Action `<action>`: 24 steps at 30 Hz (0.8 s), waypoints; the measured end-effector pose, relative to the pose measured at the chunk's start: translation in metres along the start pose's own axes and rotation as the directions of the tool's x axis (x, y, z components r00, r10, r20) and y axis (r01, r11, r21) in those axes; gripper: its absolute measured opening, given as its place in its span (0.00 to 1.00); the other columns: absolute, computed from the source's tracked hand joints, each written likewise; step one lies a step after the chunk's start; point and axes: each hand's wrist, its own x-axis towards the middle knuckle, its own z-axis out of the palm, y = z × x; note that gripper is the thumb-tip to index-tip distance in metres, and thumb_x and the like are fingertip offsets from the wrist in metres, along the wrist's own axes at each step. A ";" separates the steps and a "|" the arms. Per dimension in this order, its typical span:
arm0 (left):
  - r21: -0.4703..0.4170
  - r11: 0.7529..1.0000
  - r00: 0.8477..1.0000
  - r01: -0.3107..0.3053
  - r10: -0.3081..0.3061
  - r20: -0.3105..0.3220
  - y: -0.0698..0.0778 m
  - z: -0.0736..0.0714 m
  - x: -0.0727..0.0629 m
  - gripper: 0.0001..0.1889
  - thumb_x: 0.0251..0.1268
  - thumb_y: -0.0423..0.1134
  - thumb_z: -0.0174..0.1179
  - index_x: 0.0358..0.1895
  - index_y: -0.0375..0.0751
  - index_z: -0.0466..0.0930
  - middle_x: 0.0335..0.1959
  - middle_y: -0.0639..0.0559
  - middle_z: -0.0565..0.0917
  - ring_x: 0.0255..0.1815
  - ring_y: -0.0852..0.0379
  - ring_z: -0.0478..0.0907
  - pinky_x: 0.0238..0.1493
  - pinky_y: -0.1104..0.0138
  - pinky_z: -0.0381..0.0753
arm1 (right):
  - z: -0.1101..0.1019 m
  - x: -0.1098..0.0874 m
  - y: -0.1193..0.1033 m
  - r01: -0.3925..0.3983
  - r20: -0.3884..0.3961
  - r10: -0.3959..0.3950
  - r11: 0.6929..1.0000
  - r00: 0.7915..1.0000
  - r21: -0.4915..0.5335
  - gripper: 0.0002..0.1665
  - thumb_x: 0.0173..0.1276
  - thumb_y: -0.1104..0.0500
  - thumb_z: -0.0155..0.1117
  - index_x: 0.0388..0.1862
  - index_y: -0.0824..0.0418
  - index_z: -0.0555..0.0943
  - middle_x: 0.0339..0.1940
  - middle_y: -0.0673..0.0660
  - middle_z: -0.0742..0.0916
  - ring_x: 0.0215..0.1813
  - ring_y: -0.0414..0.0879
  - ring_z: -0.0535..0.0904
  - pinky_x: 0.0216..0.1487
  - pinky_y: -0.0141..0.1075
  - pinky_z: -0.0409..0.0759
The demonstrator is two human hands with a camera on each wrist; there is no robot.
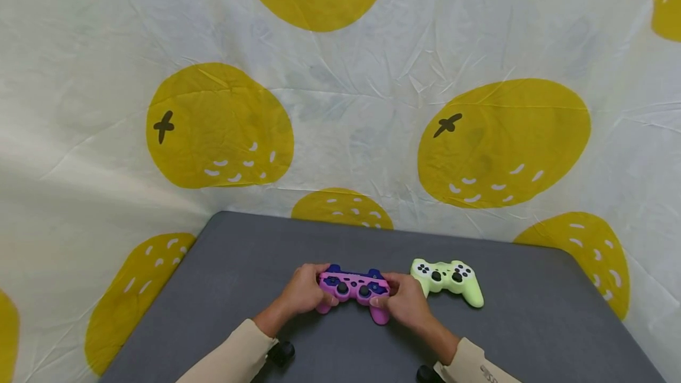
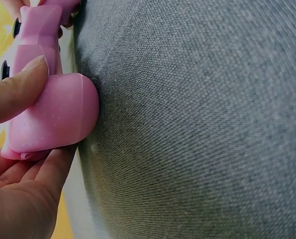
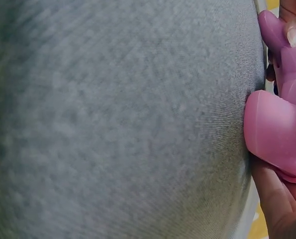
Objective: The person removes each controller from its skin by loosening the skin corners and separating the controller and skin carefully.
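Both hands hold a pink game controller (image 1: pixel 353 282) low over the grey table, one at each end. Dark blue shows along its top edge and around its buttons, and it has two black thumbsticks. My left hand (image 1: pixel 305 290) has its thumb on the near face of the left grip (image 2: pixel 63 112), with fingers beneath. The right hand (image 1: pixel 409 301) grips the other end, its thumb on the front face. In the right wrist view the right grip (image 3: pixel 274 129) rests right at the table surface, fingers under it; most of the thumb is out of frame.
A pale green game controller (image 1: pixel 448 279) with black thumbsticks lies just right of the right hand. The grey table (image 1: pixel 255 241) reaches back to a white cloth (image 1: pixel 351 129) printed with yellow fruit shapes, which hangs behind and at the sides.
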 end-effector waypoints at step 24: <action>-0.001 1.000 1.000 0.017 -0.017 -0.008 -0.001 0.002 0.001 0.41 0.48 0.37 0.82 0.68 0.29 0.77 0.58 0.36 0.87 0.49 0.50 0.82 0.57 0.51 0.84 | -0.004 0.009 0.005 0.028 -0.058 -0.034 0.994 0.998 -0.106 0.27 0.45 0.61 0.89 0.37 0.58 0.79 0.35 0.54 0.89 0.39 0.45 0.83 0.39 0.37 0.79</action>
